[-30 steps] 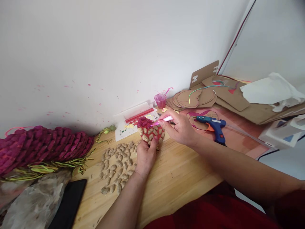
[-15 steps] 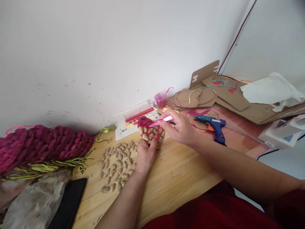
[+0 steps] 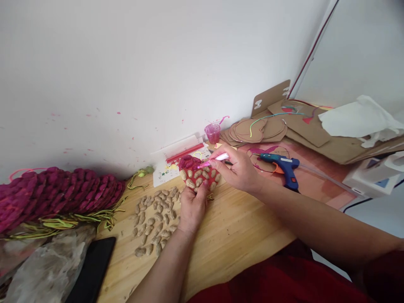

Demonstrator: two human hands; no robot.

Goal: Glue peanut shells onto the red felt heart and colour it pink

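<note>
My left hand (image 3: 194, 205) grips the lower edge of a red heart-shaped piece (image 3: 202, 174) covered with peanuts in their shells, its thumb on the front. The upper left lobe is painted deep magenta, while the other shells are bare tan. Between the fingertips of my right hand (image 3: 236, 168) is a white-handled paintbrush (image 3: 221, 158); its pink-stained tip is at the edge of the painted area. Whether the bristles touch a shell I cannot tell. Loose peanuts (image 3: 159, 214) lie spread on the wooden table (image 3: 240, 235) left of my left hand.
A cup of magenta paint (image 3: 212, 133) stands by the wall. Cardboard hearts (image 3: 252, 129) and a blue glue gun (image 3: 285, 166) lie to the right. At left are a row of magenta peanut pieces (image 3: 69, 193), a plastic bag (image 3: 50, 265) and a black flat object (image 3: 93, 269).
The peanut-covered heart has shifted slightly left and turned a little in my left hand. My right hand with the paintbrush has barely moved.
</note>
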